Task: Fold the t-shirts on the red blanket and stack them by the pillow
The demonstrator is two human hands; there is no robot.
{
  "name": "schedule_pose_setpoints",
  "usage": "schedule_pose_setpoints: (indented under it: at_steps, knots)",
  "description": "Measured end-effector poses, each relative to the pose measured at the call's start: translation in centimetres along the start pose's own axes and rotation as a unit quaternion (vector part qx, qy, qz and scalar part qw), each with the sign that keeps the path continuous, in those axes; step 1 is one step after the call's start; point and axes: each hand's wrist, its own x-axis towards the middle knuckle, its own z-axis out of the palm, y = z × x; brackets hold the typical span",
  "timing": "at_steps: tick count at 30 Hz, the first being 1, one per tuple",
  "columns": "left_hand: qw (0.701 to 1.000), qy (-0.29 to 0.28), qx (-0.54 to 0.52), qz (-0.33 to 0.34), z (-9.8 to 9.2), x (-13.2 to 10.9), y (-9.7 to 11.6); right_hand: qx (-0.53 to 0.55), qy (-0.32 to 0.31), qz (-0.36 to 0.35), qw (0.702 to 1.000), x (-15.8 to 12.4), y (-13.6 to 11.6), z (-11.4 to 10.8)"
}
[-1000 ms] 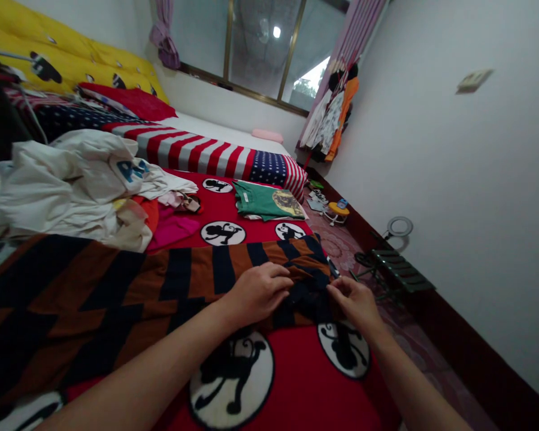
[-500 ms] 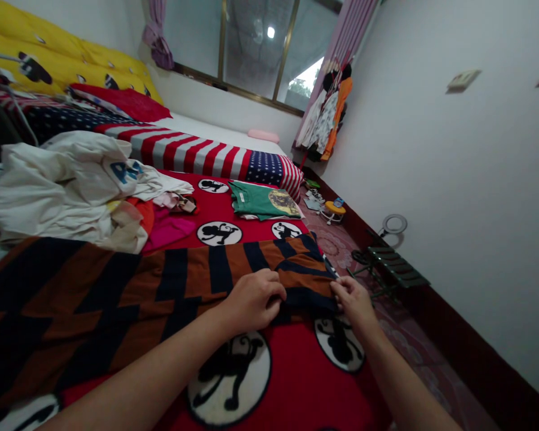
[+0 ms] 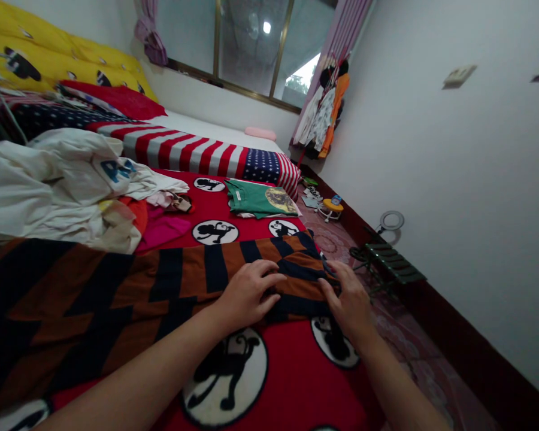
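A long brown and navy striped garment [image 3: 179,275] lies stretched across the red blanket [image 3: 291,365], which is printed with black monkey figures in white circles. My left hand [image 3: 251,293] rests on the garment near its right part, fingers spread and slightly bent. At the garment's right end is my right hand [image 3: 348,299], its thumb and fingers apart over the edge. Neither hand grips the cloth. Beyond them lies a folded green shirt [image 3: 256,200] with a yellowish print.
To the left is a heap of white clothes [image 3: 49,185] with a magenta cloth [image 3: 164,227] beside it. A flag-patterned bedspread [image 3: 184,146] covers the bed behind. On the floor to the right stand a dark slatted stool [image 3: 395,263] and a small yellow stool [image 3: 331,206].
Both hands have loosened: the left fingers have spread, and the right hand has let go of the garment's edge, its fingers now apart. The garment stays in place.
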Motion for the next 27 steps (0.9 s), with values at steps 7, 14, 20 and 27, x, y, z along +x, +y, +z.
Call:
schedule_pose_setpoints:
  at_steps: [7,14,20,27]
  knots:
    - [0.991,-0.106,0.07,-0.042,1.4,-0.9,-1.3,-0.03,-0.161,-0.015,0.986,-0.3,-0.5,2.1]
    - [0.988,-0.144,0.03,-0.048,0.3,-0.6,-1.1,-0.062,-0.158,-0.075,0.983,-0.8,-0.7,4.2]
    - [0.97,-0.212,-0.108,-0.059,-3.9,-1.8,-2.4,-0.065,-0.125,-0.1,0.985,-1.2,0.7,5.6]
    - [0.975,-0.06,-0.06,-0.203,-14.1,-8.8,-4.9,-0.075,-0.089,-0.127,0.985,-1.3,1.3,6.1]
